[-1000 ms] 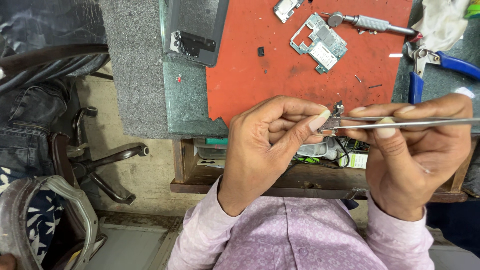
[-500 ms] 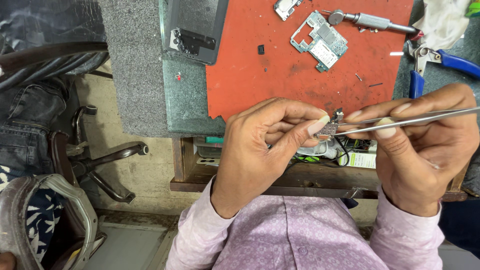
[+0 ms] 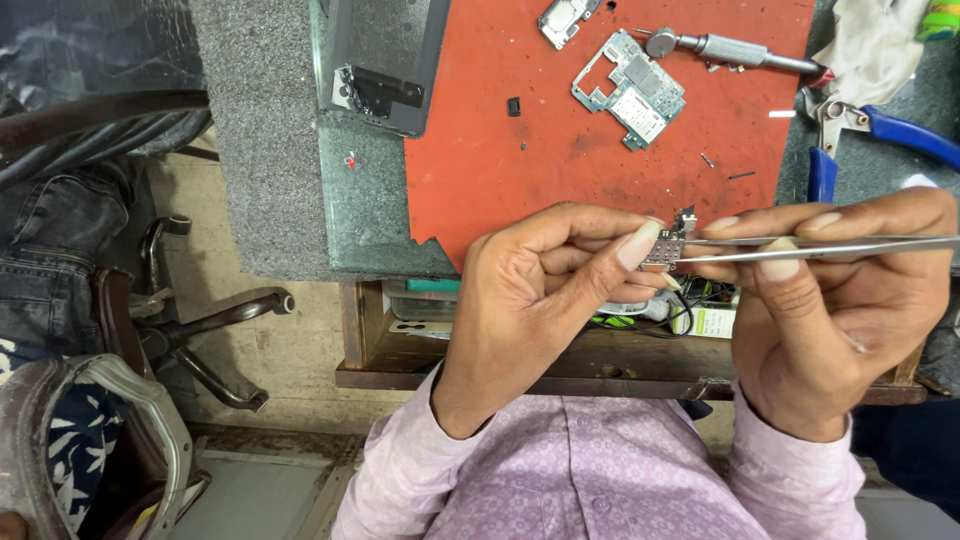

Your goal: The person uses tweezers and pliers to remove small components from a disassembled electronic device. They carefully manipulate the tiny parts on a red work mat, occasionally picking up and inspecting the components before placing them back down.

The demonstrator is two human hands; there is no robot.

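Observation:
My left hand (image 3: 545, 295) pinches a small electronic part (image 3: 668, 250) between thumb and fingers, held above the near edge of the red work mat (image 3: 560, 150). My right hand (image 3: 835, 310) grips metal tweezers (image 3: 830, 246), whose tips touch that small part. Both hands hover close together over the bench edge, in front of my lilac shirt. How the part is seated between the fingers is partly hidden.
On the red mat lie a green circuit board (image 3: 630, 88), a dark phone frame (image 3: 385, 60), a small metal plate (image 3: 562, 18) and a screwdriver (image 3: 735, 50). Blue-handled pliers (image 3: 880, 135) and a cloth (image 3: 868, 45) lie right. An office chair base (image 3: 200, 320) stands left.
The tweezers in my right hand have tilted from level to slightly raised and back to near level. My hands stay together at the bench edge.

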